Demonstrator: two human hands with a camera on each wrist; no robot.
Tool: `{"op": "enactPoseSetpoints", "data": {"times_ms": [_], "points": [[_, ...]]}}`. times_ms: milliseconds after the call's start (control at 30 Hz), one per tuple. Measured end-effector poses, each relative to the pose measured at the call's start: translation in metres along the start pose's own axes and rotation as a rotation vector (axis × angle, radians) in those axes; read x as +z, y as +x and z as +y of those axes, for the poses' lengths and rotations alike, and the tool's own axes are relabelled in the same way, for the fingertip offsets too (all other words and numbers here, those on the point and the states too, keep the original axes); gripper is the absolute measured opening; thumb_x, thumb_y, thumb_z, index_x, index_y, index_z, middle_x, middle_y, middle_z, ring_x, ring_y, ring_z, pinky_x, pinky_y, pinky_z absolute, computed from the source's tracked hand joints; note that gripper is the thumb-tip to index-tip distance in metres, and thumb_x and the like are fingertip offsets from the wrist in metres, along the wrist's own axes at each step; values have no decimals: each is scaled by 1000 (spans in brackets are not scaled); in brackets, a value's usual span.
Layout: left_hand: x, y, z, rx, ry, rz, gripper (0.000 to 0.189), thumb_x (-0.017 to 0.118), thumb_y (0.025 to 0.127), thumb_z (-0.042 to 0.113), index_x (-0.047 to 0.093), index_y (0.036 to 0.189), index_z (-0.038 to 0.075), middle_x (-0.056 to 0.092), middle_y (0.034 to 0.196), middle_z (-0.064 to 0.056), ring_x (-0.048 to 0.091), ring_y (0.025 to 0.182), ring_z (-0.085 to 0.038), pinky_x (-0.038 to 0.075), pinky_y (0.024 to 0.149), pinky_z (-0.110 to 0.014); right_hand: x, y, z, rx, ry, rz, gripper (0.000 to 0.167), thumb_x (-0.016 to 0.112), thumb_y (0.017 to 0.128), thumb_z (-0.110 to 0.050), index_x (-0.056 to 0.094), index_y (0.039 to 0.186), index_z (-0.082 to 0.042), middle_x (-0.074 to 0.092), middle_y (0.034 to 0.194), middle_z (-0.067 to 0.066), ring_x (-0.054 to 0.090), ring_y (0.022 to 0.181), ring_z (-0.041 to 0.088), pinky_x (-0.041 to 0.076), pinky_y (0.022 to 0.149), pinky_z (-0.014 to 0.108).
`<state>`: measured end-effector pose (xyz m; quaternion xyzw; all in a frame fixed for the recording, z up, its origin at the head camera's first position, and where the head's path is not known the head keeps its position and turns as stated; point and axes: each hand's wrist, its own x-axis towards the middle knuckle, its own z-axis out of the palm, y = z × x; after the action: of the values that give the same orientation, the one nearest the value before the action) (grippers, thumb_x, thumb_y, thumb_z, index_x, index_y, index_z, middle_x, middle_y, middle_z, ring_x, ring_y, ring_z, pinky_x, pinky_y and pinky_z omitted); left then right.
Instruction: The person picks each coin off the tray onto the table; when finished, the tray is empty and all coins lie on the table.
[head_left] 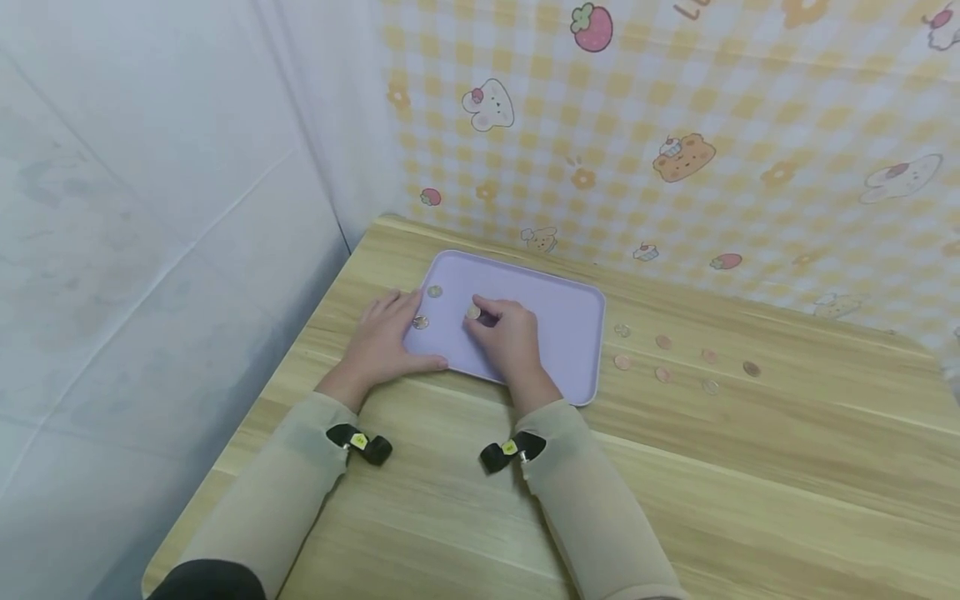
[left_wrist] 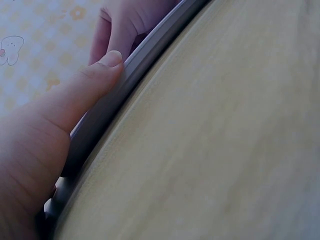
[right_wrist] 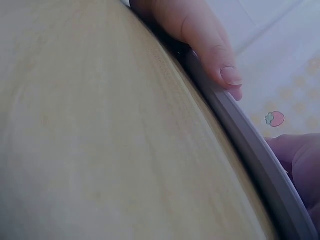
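A lilac rectangular tray (head_left: 555, 304) lies on the wooden table. My right hand (head_left: 512, 333) is over its middle, pinching a silvery coin (head_left: 472, 312) between thumb and fingers. My left hand (head_left: 384, 337) rests at the tray's left end, its fingers stretched along that side and its thumb (left_wrist: 100, 75) laid on the near rim. Beside the left fingers, one coin (head_left: 435, 292) lies in the tray's far left part and another coin (head_left: 421, 322) lies nearer. From the right wrist view the tray's wall (right_wrist: 240, 125) hides the held coin.
To the tray's right, several coins lie in two loose rows on the table (head_left: 750, 433). They include a silvery coin (head_left: 622, 331), a copper coin (head_left: 663, 342) and a darker brown coin (head_left: 752, 368). A yellow checked cloth (head_left: 630, 108) hangs behind the table, with a pale wall (head_left: 150, 250) at left.
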<state>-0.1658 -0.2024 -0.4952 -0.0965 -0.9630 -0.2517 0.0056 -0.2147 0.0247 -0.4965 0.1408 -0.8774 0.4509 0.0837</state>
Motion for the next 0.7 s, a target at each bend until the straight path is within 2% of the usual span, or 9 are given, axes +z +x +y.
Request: {"op": "enactPoseSetpoints", "data": {"times_ms": [167,433,700], "points": [[0,0,0,6,7,2,133,82,74,76,25,169,4,31,173,-14,16,161,-40,6,130,-57,-1,-2,0,-27,-59,-16,35,90,88,-17,82,122,-13,80,112,6,73,104,21,58,98,34],[-1,-1,2,9,17,4,133,83,74,76,25,169,3,31,173,-15,15,161,-41,6,130,-58,-7,-6,-2,-201,-227,-72,32,90,90,-24,82,118,-12,80,110,4,70,103,24,55,100,40],[0,-3,2,10,27,-1,132,82,75,75,24,169,3,31,172,-17,15,161,-41,6,130,-57,-16,-11,5,-164,-184,-57,30,92,86,-25,82,111,-12,74,119,4,66,117,27,50,109,41]]}}
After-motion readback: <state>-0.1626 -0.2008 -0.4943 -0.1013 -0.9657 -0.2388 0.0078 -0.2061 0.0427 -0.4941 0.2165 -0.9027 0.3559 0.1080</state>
